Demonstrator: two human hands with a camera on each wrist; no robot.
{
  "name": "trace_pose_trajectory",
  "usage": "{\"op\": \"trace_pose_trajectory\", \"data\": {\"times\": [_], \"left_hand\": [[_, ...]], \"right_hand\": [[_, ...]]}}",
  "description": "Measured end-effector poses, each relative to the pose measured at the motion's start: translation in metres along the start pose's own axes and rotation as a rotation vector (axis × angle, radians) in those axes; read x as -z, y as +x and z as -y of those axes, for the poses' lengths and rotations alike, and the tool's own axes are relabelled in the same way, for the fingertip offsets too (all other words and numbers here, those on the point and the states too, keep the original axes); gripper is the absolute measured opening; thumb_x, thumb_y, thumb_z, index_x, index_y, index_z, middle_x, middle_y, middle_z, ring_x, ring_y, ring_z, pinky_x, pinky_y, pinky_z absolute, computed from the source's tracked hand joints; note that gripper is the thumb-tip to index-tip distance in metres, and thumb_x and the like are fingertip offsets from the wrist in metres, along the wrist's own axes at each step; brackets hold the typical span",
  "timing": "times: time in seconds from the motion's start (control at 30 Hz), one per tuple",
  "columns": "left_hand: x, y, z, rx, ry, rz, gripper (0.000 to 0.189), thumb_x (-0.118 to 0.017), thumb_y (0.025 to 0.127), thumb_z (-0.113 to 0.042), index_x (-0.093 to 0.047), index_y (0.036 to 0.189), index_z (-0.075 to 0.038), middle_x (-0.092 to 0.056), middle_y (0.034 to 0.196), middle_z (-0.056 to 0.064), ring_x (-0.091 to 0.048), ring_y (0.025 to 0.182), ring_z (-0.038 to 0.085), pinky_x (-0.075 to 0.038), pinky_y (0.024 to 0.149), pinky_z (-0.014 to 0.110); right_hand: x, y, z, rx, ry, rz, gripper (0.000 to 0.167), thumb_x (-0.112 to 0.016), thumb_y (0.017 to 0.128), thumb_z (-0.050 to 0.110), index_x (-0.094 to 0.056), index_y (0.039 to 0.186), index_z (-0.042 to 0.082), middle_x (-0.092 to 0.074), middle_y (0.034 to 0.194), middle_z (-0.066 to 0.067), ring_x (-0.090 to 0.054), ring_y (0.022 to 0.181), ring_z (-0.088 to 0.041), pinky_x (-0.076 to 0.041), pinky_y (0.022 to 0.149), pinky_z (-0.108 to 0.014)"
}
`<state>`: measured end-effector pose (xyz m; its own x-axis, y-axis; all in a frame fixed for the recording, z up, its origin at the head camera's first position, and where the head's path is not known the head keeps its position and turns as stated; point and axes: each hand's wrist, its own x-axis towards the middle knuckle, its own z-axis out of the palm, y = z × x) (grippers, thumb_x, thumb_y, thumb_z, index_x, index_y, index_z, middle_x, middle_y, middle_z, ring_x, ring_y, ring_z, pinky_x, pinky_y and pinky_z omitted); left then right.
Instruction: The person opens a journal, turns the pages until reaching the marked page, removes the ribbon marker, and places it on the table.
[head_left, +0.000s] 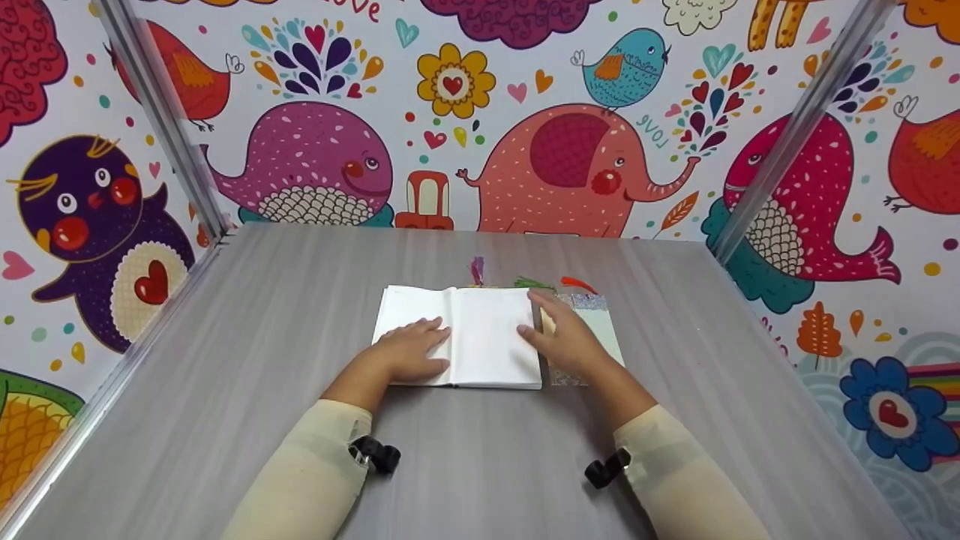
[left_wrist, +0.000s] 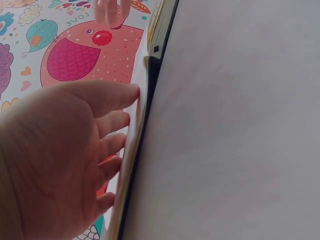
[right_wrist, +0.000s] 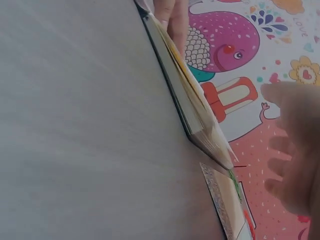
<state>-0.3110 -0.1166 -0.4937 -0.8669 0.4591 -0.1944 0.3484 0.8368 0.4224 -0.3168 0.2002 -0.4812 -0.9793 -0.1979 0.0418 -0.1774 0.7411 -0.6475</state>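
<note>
Rests left hand (head_left: 411, 351), loose-fingered, on left side of open book (head_left: 493, 341); holds right hand (head_left: 568, 339) apart, likewise loose, over tasselled cards (head_left: 606, 328) alongside.

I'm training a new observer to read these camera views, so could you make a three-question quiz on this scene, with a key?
1. Which hand rests on the left page of the book?
2. True or false: the book is closed.
3. In the head view, what colour is the tassel farthest to the right?
A) purple
B) green
C) red

Key:
1. The left hand.
2. False: it lies open, with white pages showing.
3. C: the red tassel.
</note>
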Motion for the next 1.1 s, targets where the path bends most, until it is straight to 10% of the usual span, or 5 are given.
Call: {"op": "trace_pose_trajectory", "data": {"times": [0.27, 1.1], "left_hand": [[0.001, 0.0, -0.002, -0.003, 0.003, -0.001, 0.072, -0.057, 0.101, -0.045, -0.041, 0.167, -0.018, -0.03, 0.178, 0.007, -0.025, 0.167, 0.037, -0.022, 0.131, 0.067], [0.001, -0.002, -0.002, 0.011, -0.001, -0.019, 0.072, -0.059, 0.1, -0.043, -0.043, 0.165, -0.017, -0.032, 0.177, 0.009, -0.026, 0.166, 0.037, -0.024, 0.13, 0.067]], "right_hand": [[-0.015, -0.005, -0.002, 0.172, -0.191, 0.11, 0.088, -0.078, 0.096, 0.046, -0.035, 0.169, 0.024, -0.022, 0.181, 0.003, -0.013, 0.17, -0.032, -0.018, 0.134, -0.064], [-0.021, -0.01, -0.009, 0.247, -0.408, 0.329, 0.073, -0.057, 0.106, 0.055, -0.037, 0.168, 0.021, -0.028, 0.179, -0.001, -0.018, 0.169, -0.033, -0.013, 0.135, -0.065]]}}
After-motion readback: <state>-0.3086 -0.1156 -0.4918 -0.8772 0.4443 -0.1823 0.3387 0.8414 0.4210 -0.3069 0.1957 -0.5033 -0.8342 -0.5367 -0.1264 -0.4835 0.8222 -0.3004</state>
